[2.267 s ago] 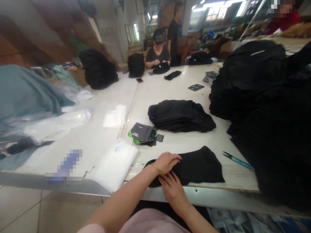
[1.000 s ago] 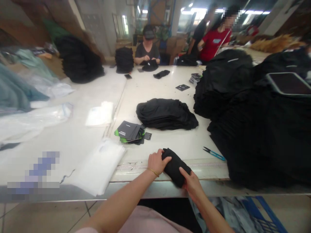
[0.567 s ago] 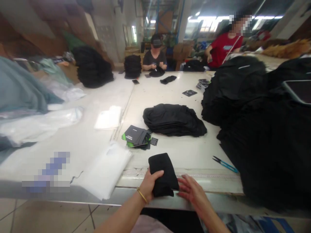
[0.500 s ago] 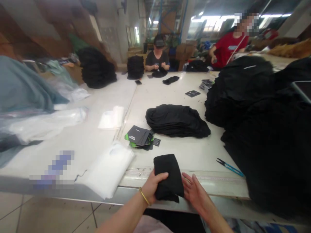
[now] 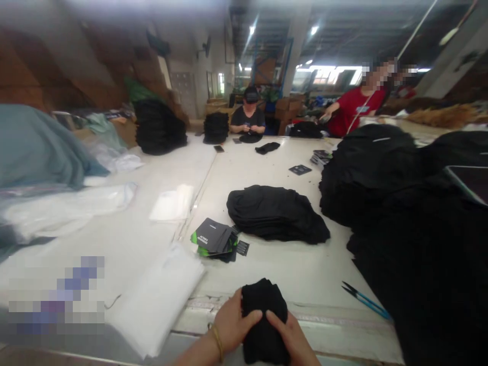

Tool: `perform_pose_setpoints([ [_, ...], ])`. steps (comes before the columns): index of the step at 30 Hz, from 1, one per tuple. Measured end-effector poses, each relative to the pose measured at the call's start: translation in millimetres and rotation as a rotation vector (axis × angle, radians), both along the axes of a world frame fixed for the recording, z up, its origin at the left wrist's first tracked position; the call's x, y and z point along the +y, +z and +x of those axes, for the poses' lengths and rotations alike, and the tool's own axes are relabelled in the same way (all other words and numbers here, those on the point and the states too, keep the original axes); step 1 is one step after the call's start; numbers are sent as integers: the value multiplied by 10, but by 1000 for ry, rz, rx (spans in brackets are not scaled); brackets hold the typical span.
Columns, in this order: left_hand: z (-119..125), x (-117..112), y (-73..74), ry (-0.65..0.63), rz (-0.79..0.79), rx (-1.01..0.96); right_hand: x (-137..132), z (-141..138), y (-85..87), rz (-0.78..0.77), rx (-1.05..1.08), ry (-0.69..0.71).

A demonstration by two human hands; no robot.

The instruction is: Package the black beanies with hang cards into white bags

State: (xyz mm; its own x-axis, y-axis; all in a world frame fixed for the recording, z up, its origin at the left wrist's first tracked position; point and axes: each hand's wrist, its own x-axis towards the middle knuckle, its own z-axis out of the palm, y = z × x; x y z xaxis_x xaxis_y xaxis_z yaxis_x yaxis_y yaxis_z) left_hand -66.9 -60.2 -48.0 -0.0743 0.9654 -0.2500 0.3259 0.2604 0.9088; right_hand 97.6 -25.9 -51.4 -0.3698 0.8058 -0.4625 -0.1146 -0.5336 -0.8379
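I hold a folded black garment (image 5: 263,305) at the near edge of the white table (image 5: 290,269). My left hand (image 5: 232,323), with a gold bracelet on the wrist, grips its left side, thumb on top. On the right side my right hand (image 5: 290,338) is closed on the same bundle. Both hands sit low in the view, partly cut off by the bottom edge.
A stack of dark cards (image 5: 215,239) lies just beyond, then a pile of black garments (image 5: 276,213). Large black heaps (image 5: 412,213) fill the right. Blue scissors (image 5: 366,300) lie right of my hands, white bags (image 5: 156,300) to the left. Two people work at the far end.
The flat black garment has been folded into a compact bundle. My right hand, open beside it half a second ago, now grips it together with the left. The camera has tilted up.
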Motion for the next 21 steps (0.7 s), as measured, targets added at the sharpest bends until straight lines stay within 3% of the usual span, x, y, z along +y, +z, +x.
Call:
perform_pose_setpoints([
  [4, -76, -214, -190, 77, 21, 206, 134, 147, -117, 368, -568, -41],
  [6, -159, -304, -257, 93, 89, 269, 244, 244, -144, 469, -760, -66],
  [14, -528, -526, -492, 24, 420, 716, 752, 619, -134, 645, -807, -134],
  [18, -634, -661, -612, -45, 558, 961, 1017, 583, -4, 764, -823, -102],
  [21, -689, -712, -739, -128, 634, 1167, 1331, 413, 193, 890, -823, -77],
])
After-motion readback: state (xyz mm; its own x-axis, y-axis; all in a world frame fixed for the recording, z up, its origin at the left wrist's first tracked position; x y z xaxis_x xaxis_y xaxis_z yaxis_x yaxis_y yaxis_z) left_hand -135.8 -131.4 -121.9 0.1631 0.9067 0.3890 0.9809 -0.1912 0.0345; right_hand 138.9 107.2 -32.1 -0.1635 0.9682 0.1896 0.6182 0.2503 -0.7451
